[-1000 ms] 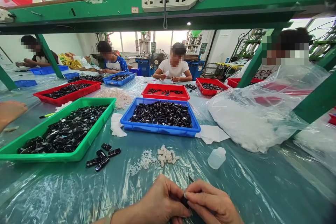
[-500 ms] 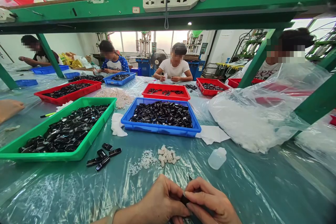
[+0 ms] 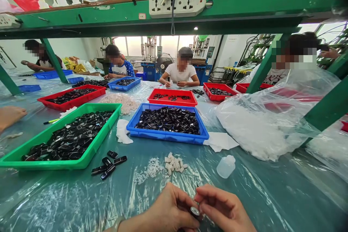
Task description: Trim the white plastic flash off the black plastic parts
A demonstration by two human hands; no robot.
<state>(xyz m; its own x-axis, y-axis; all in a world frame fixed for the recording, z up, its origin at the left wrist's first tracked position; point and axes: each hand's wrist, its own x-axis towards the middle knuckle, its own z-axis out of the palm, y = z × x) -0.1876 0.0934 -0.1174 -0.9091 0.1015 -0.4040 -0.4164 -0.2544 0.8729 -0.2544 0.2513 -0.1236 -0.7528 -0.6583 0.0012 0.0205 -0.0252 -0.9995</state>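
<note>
Low in the view, my left hand (image 3: pixel 170 208) grips a small black piece (image 3: pixel 194 211) whose pale oval end with dark holes faces up. My right hand (image 3: pixel 224 206) is beside it, thumb and forefinger pinched close to the piece. A thin dark tip shows just above the right fingers; what they hold is mostly hidden. Beyond my hands lie a heap of small off-white pieces (image 3: pixel 174 163) and a heap of thin white scraps (image 3: pixel 152 168). Several glossy black pieces (image 3: pixel 108 166) rest loose to the left.
A green tray (image 3: pixel 89 154) and a blue tray (image 3: pixel 165 136), both full of black pieces, stand ahead. A small translucent bottle (image 3: pixel 226 166) stands to the right, near a large clear bag (image 3: pixel 258 134) of white material. Another person's hand (image 3: pixel 11 116) is at far left. A green shelf beam (image 3: pixel 108 16) crosses overhead.
The black piece has turned so its pale oval end shows. My right fingers have drawn slightly right, away from it. The view has tilted up a little.
</note>
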